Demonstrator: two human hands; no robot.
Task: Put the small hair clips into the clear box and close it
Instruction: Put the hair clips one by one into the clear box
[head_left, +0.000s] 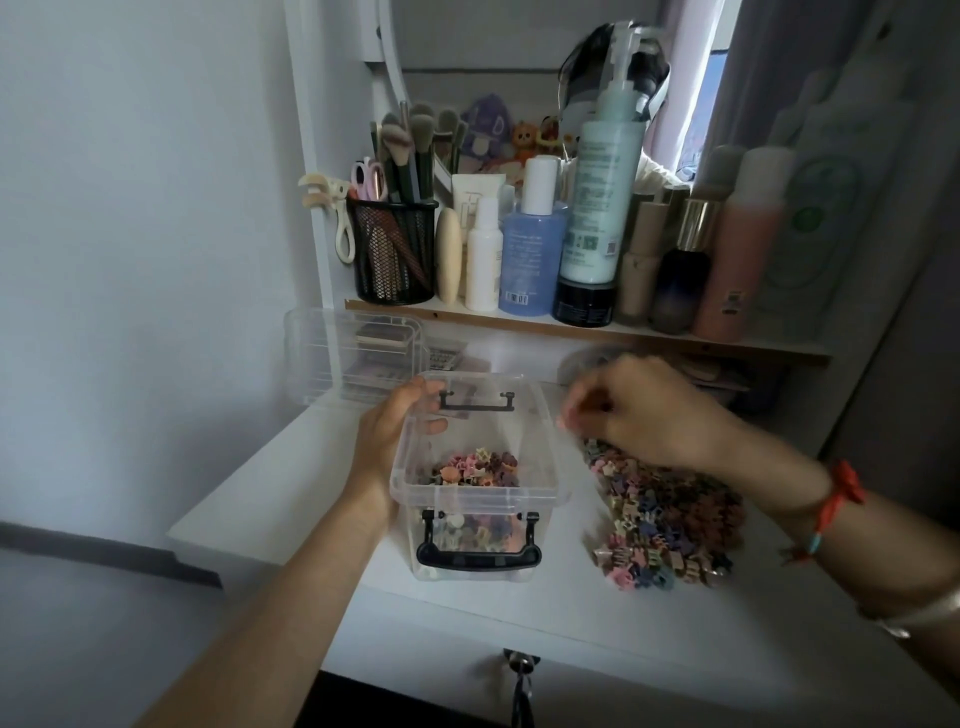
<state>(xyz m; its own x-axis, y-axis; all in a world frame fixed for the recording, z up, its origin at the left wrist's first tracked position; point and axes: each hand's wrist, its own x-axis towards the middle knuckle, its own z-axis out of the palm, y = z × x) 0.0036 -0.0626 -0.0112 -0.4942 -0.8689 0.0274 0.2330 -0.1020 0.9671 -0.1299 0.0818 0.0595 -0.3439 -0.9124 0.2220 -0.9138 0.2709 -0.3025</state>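
Observation:
The clear box (540, 441) with black latches stands open on the white desk, a layer of small coloured hair clips (475, 470) on its bottom. My left hand (395, 431) grips the box's left rim, thumb inside the wall. A heap of hair clips (660, 519) lies on the desk right of the box. My right hand (639, 410) hovers blurred above the heap's far end, beside the box's right rim, fingers curled and pinching something small and pink. The clear lid (332, 358) lies behind the box at the left.
A shelf (571, 325) above the desk carries a black mesh cup of brushes (392, 249) and several bottles. Flat items lie under the shelf behind the box. A key (519, 670) hangs from the drawer at the desk's front edge.

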